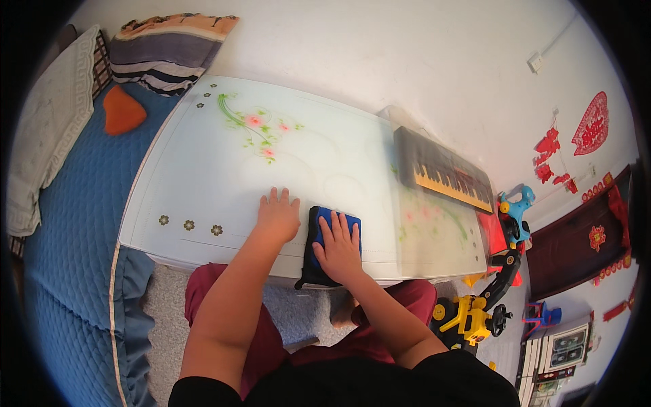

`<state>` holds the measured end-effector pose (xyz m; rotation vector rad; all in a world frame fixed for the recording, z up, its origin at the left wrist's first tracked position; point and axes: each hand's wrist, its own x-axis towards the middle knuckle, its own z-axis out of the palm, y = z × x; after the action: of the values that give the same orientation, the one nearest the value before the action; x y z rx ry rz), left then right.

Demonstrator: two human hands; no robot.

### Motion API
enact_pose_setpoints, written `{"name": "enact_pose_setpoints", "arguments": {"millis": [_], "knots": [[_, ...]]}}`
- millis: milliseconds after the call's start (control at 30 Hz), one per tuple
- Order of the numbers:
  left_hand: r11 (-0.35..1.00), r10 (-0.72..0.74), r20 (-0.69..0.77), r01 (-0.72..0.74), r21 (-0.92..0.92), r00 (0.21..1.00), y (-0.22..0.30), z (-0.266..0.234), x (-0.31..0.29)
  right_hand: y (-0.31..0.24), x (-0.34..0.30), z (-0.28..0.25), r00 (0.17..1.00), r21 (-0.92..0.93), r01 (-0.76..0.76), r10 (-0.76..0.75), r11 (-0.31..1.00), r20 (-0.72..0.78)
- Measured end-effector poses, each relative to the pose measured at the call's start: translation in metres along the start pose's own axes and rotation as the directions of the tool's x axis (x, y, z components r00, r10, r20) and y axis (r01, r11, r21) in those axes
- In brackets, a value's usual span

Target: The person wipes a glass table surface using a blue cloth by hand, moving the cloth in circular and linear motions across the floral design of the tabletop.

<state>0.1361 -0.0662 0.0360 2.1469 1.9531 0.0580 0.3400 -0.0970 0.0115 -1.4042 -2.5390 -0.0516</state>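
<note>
My right hand lies flat, fingers spread, on top of a folded blue-and-black fabric bundle. The bundle rests at the near edge of the white table, and a dark strap or corner pokes out at its lower left. Whether it is a garment or a pouch cannot be made out. Just left of it, my left hand is stretched out over the tabletop, palm down and holding nothing. Pink flowers and green stems decorate the table's cover.
An electronic keyboard sits at the table's far right against the wall. To the left is a bed with a blue quilted cover, an orange cushion and a striped pillow. Yellow and blue ride-on toys stand right.
</note>
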Motion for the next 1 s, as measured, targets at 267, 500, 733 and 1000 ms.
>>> {"name": "enact_pose_setpoints", "arguments": {"millis": [267, 500, 733, 1000], "knots": [[0.986, -0.039, -0.072, 0.027, -0.163, 0.997, 0.004, 0.001, 0.009, 0.022, 0.057, 0.024, 0.998, -0.036, 0.007, -0.009, 0.999, -0.054], [0.986, -0.085, -0.105, 0.069, -0.149, 0.991, 0.019, -0.002, 0.008, 0.045, 0.16, 0.054, 0.996, -0.052, -0.03, 0.025, 0.998, -0.085], [0.999, -0.048, -0.126, 0.046, -0.022, 0.991, 0.027, 0.013, 0.003, 0.059, 0.257, 0.07, 0.991, -0.061, -0.136, 0.134, 0.989, -0.028], [0.998, -0.052, -0.094, 0.05, -0.025, 0.994, 0.03, 0.001, -0.001, 0.08, 0.314, 0.071, 0.973, -0.026, -0.226, 0.227, 0.974, 0.044]]}}
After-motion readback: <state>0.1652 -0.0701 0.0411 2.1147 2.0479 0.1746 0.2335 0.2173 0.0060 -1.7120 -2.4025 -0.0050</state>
